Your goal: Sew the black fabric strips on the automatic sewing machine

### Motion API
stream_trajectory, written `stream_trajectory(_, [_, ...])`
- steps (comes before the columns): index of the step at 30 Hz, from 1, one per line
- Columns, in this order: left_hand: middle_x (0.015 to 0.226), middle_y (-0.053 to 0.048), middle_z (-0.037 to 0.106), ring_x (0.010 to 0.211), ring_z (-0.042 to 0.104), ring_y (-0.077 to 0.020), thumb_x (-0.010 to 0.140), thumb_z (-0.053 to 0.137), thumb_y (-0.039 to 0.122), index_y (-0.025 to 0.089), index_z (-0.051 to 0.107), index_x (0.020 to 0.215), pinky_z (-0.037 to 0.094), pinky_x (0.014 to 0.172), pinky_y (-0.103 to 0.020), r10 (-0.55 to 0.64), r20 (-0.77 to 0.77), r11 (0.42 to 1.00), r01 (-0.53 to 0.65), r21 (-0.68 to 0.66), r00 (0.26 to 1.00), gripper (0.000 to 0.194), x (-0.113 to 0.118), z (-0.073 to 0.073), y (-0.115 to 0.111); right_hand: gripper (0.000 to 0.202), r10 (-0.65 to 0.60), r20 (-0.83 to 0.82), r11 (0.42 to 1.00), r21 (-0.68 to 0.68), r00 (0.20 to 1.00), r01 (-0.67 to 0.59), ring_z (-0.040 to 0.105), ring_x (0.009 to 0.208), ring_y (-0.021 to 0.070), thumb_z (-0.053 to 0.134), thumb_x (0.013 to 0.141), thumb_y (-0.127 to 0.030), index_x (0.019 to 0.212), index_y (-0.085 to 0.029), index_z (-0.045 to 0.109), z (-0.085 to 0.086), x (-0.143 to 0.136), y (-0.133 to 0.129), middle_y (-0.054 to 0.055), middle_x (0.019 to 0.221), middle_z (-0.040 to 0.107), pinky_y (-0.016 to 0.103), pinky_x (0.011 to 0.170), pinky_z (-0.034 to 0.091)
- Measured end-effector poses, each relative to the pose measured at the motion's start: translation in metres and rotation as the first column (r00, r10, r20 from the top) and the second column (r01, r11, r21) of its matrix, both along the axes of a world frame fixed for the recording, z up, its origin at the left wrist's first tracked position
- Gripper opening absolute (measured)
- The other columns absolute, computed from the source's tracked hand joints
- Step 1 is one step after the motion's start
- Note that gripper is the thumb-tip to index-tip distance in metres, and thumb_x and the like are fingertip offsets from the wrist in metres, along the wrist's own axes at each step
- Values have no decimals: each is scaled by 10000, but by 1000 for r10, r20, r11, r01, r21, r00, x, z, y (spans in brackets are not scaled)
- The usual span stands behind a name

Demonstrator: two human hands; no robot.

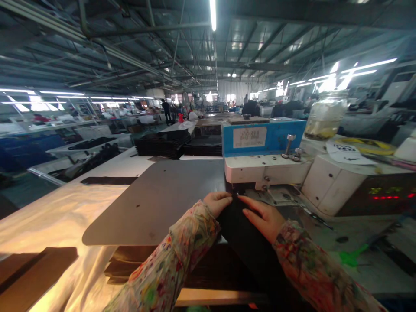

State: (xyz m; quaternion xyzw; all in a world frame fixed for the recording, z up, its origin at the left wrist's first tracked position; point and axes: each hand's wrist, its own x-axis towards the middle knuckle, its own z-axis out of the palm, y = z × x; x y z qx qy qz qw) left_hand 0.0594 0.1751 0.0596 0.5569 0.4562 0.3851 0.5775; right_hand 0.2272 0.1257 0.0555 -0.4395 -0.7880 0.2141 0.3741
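Note:
A long piece of black fabric [242,236] runs from below the machine head down toward my lap. My left hand [219,203] is at its upper left edge, fingers closed together on the fabric close to the needle area. My right hand [263,216] lies on the fabric's right side, fingers stretched out, index fingertip near the same spot. Directly ahead stands the sewing machine [266,169], with a white head and a blue cover on top. The fabric's far end under the head is hard to make out.
A grey metal plate [152,203] extends left of the machine. Stacks of black pieces [162,145] lie behind it; brown pieces [35,268] lie at lower left. On the right are a control box [364,190], a glass jar [325,117] and a green tool [352,258].

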Motion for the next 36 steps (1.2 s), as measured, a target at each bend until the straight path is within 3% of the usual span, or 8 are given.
stream_trajectory(6, [471, 41, 523, 445, 441, -69, 479, 641, 278, 142, 577, 535, 339, 463, -187, -22, 16, 1000, 23, -21, 1000, 160, -1, 2, 3, 393, 38, 258, 979, 182, 965, -87, 509, 912, 164, 300, 814, -184, 1197, -152, 385, 3, -2, -5, 83, 990, 555, 294, 785, 429])
stream_trajectory(13, [521, 14, 560, 520, 495, -109, 499, 611, 264, 145, 580, 543, 392, 565, -235, -67, 3, 998, 68, -12, 998, 131, -2, 6, 7, 446, -142, 560, 968, 250, 816, -3, 538, 741, 194, 323, 766, -89, 1208, -102, 381, 7, -15, -13, 92, 784, 563, 289, 662, 451])
stream_trajectory(17, [634, -2, 597, 661, 522, -140, 533, 575, 225, 152, 604, 578, 392, 660, -234, -86, -91, 992, 94, 83, 992, 91, -4, 9, 6, 442, -178, 603, 969, 246, 778, 31, 539, 742, 205, 324, 764, -79, 1200, -102, 397, 11, -20, -15, 92, 786, 567, 296, 656, 450])
stream_trajectory(22, [557, 11, 535, 564, 484, -127, 619, 500, 258, 153, 575, 630, 390, 586, -248, -12, -228, 986, 49, 157, 974, 129, 2, 0, 2, 449, -109, 530, 988, 152, 841, 32, 543, 782, 186, 351, 756, -92, 1204, -98, 381, 11, -17, -12, 88, 834, 575, 264, 700, 439])
stream_trajectory(24, [602, 7, 530, 619, 482, -138, 656, 479, 266, 165, 571, 656, 386, 617, -259, 61, -359, 950, 56, 307, 932, 136, 5, -3, 0, 416, -101, 468, 992, 114, 878, 54, 546, 810, 173, 352, 766, -107, 1176, -124, 419, 10, -14, -6, 83, 881, 584, 250, 730, 427])
stream_trajectory(27, [729, -11, 526, 742, 477, -160, 668, 486, 238, 176, 564, 726, 383, 696, -281, 286, -573, 785, 155, 599, 768, 116, 6, -3, -1, 326, -119, 400, 993, 34, 909, 115, 548, 844, 161, 364, 785, -163, 1070, -196, 518, 8, -10, 8, 53, 917, 603, 236, 746, 418])
stream_trajectory(29, [795, -23, 520, 786, 472, -164, 661, 501, 212, 179, 561, 766, 387, 719, -281, 387, -624, 704, 220, 676, 679, 126, 5, -3, -1, 288, -121, 387, 988, -47, 914, 150, 554, 844, 163, 390, 780, -200, 1012, -224, 558, 9, -8, 18, 32, 912, 616, 232, 725, 426])
stream_trajectory(36, [870, -18, 537, 787, 475, -162, 728, 452, 284, 230, 573, 859, 397, 729, -288, 385, -752, 690, 375, 620, 536, 187, 4, -3, -9, 275, -139, 342, 977, -103, 929, 185, 516, 940, 177, 430, 759, -238, 988, -231, 582, 8, -5, 42, 17, 972, 603, 262, 821, 390])
